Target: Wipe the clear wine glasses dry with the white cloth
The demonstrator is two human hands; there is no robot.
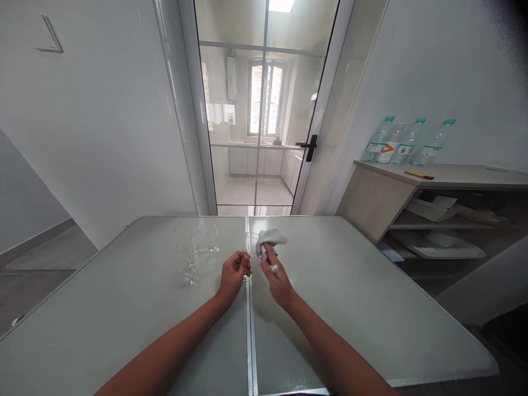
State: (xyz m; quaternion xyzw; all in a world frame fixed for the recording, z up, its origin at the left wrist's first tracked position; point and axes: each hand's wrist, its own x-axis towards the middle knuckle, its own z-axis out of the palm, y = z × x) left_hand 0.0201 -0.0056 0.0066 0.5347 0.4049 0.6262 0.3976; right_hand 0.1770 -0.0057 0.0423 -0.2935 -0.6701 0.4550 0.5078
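Note:
Over the table's middle seam, my left hand is closed around the stem of a clear wine glass. The glass's bowl shows faintly above my fingers and its foot below them. My right hand grips a crumpled white cloth, which lies against the right side of the bowl and covers part of it. To the left of my hands, several clear stemmed glasses stand in a group, among them a rear one and a front one. Their outlines are faint against the tabletop.
The pale green table has a metal seam down its middle. Beyond it is a glass door with a black handle. On the right, a wooden shelf unit carries several plastic bottles and a yellow-and-red stick-like item.

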